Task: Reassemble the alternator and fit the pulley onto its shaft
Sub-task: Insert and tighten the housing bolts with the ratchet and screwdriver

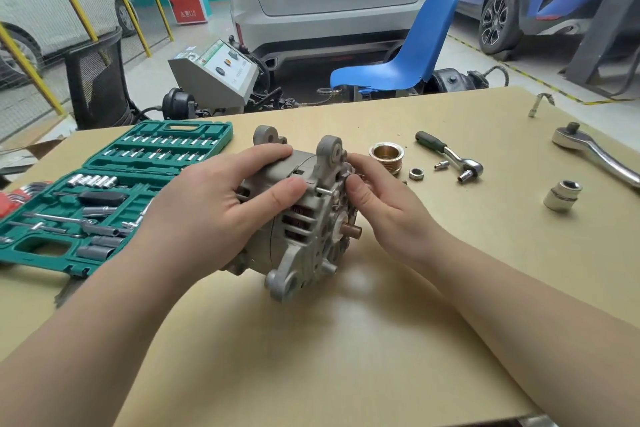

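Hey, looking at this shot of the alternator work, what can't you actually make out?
- Head view: what the right hand pinches at the alternator rim; too small, fingers cover it.
- Alternator's left end: hidden under the left hand.
- Pulley: near side hidden behind the right fingers.
- Big ratchet: handle cut off by the right edge.
- Socket case: size marks too small, left end cut off.

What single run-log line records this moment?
left hand: holds grey alternator | right hand: fingers at end face | brass pulley: on table, unfitted
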`<state>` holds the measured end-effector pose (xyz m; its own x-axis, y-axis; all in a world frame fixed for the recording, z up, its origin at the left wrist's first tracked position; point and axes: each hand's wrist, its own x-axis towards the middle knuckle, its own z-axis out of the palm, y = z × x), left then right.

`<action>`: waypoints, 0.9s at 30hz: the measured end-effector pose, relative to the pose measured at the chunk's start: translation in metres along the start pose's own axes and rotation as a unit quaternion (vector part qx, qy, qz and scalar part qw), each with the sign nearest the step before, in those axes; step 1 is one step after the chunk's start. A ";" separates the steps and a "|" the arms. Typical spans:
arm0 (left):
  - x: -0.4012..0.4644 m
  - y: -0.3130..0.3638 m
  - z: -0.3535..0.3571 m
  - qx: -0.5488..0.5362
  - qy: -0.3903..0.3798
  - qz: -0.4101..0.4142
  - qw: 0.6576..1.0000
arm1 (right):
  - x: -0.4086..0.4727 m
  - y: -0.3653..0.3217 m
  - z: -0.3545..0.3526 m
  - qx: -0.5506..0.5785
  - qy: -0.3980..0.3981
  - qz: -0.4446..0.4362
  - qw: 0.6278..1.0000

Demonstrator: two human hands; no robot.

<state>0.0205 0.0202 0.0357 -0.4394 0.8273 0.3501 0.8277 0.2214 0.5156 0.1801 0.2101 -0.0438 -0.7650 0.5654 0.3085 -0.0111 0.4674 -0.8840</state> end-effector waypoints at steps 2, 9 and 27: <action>-0.006 0.002 0.001 -0.012 -0.013 -0.015 1.000 | -0.001 -0.002 0.001 -0.001 -0.001 -0.007 1.000; -0.035 0.004 0.009 0.011 0.010 -0.069 0.998 | -0.003 -0.007 0.006 0.026 -0.013 -0.022 0.999; -0.025 0.042 -0.015 0.214 0.003 0.094 0.972 | -0.002 -0.008 -0.007 -0.029 -0.154 0.009 0.988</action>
<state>0.0608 0.0010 0.0601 -0.2666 0.8711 0.4124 0.9627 0.2616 0.0699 0.1867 0.2103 -0.0351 -0.9244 0.3449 0.1631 0.0350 0.5025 -0.8639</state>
